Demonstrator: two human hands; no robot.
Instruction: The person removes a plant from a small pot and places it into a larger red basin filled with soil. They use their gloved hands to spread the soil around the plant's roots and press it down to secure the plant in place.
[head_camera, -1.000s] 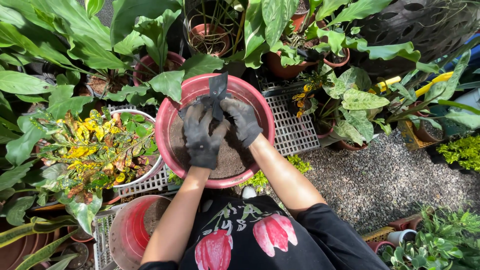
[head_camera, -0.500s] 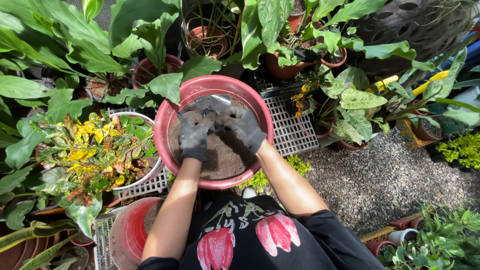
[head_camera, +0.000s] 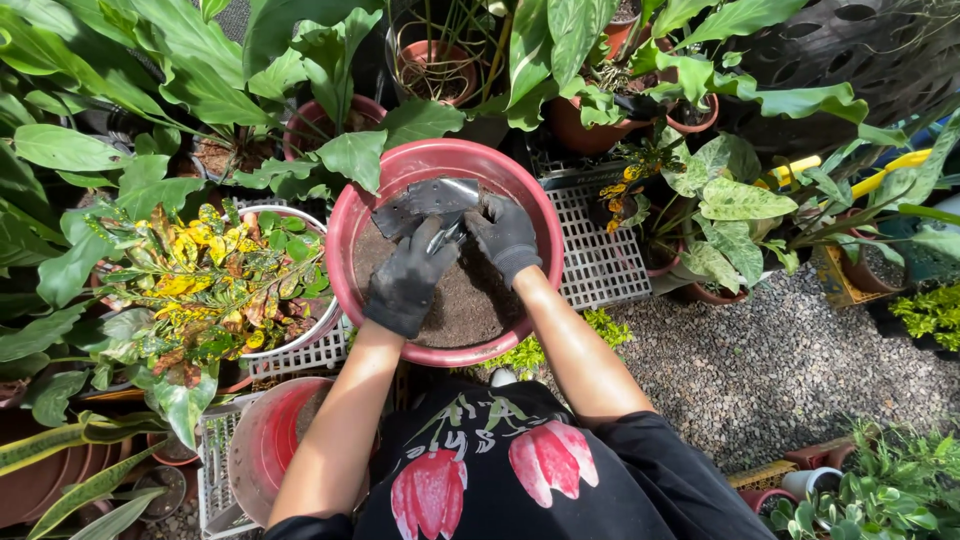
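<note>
1. At nine o'clock of the scene a croton with yellow and green mottled leaves (head_camera: 215, 285) fills a white pot (head_camera: 318, 325) that stands on a white plastic lattice crate (head_camera: 305, 357).
2. Toward seven o'clock a smaller red pot (head_camera: 268, 450) lies tipped on its side, its mouth turned to the right.
3. At the centre sits a wide red basin (head_camera: 345, 235), partly filled with dark brown soil (head_camera: 465, 310).
4. The left hand (head_camera: 408, 278), in a dark glove, reaches into the basin; its fingers are closed around the lower edge of a black plastic nursery bag (head_camera: 425, 203), which lies crumpled against the basin's far wall at twelve o'clock.
5. The right hand (head_camera: 505, 237), gloved the same, is just beside the left at its two o'clock, fingers curled and pinching the bag's right side.
6. At three o'clock of the basin, a second white lattice crate (head_camera: 595, 250) lies flat.
7. Farther right a plant with pale variegated leaves (head_camera: 735, 200) stands over grey gravel (head_camera: 780, 370).
</note>
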